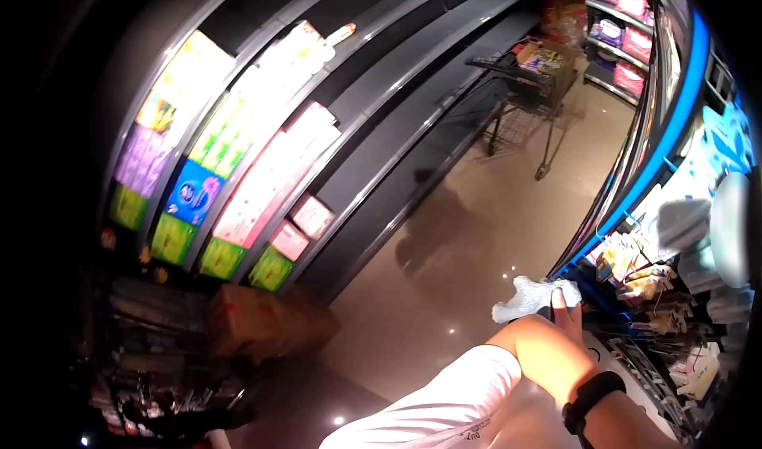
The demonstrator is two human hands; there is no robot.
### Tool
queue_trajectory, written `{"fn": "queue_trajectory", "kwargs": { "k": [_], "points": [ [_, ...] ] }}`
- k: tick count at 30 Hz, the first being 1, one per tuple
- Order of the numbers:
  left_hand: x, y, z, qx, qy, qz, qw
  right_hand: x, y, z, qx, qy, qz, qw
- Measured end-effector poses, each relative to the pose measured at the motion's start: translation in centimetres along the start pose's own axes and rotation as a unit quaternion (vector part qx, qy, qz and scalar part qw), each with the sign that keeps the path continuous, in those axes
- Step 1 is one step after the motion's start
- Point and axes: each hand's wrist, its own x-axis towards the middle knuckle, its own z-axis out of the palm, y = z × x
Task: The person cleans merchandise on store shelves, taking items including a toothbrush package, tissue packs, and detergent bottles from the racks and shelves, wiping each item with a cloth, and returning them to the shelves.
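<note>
Nearest the camera, a bent left arm (pixel 548 355) in a white sleeve (pixel 444 393) crosses the lower part of the view, a black wristband (pixel 595 392) around its wrist; the left hand lies beyond the frame edge, so how its fingers stand cannot be told. Just past the elbow, what appears to be the right hand (pixel 568 318), its wrist hidden by the arm, has its fingers (pixel 560 302) over the right end of a pale, crumpled-looking packet (pixel 532 296). They seem closed on it, though the far side of the grip is out of sight. The packet juts leftward from the hand, above the floor (pixel 587 155) and just beside a blue-edged rack (pixel 689 115). It looks like thin plastic wrapping, so it should be light, soft, a little slippery and hardly fragile; a gentle pinch at the end where the fingers sit would suit it, with the broad free end as a second hold. Hanging packages (pixel 647 278) crowd the rack. Farther off, a trolley (pixel 553 92) loaded with goods stands near pink packs (pixel 629 80). Leftward, long shelves (pixel 397 64) carry pink boxes (pixel 274 179) and a blue box (pixel 190 193), with a brown carton (pixel 266 322) in shadow nearby
</note>
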Motion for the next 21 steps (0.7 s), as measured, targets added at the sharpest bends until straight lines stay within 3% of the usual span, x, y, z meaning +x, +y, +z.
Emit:
{"fn": "queue_trajectory", "kwargs": {
  "k": [2,5,9,14,15,18,19,21],
  "points": [
    [-0.9,1.7,-2.1,-0.01,-0.005,-0.004,1.0,3.1,2.4,1.9,0.058,0.018,-0.038,0.997],
    [-1.5,4.1,-4.8,-0.042,0.007,0.017,0.999,6.5,0.7,4.3,-0.011,-0.013,-0.018,1.0],
    [-1.1,7.0,-9.6,-0.049,-0.001,0.017,0.999,12.1,-0.2,7.9,0.075,0.014,-0.028,0.997],
    [-3.2,13.1,-17.0,-0.084,-0.024,-0.023,0.996,19.0,-1.0,13.8,0.163,0.066,-0.033,0.984],
    [-3.2,14.3,-18.4,-0.095,-0.033,-0.028,0.995,20.0,-2.4,15.7,0.118,0.117,-0.033,0.986],
    [-2.9,17.2,-22.8,-0.134,-0.041,-0.047,0.989,23.4,-5.2,19.4,0.167,0.158,-0.006,0.973],
    [-2.5,18.0,-24.1,-0.15,-0.046,-0.047,0.986,24.2,-5.8,19.5,0.105,0.141,-0.025,0.984],
    [-1.8,19.0,-26.4,-0.179,-0.061,-0.057,0.98,25.6,-5.7,20.3,0.148,0.186,0.0,0.971]
  ]
}}
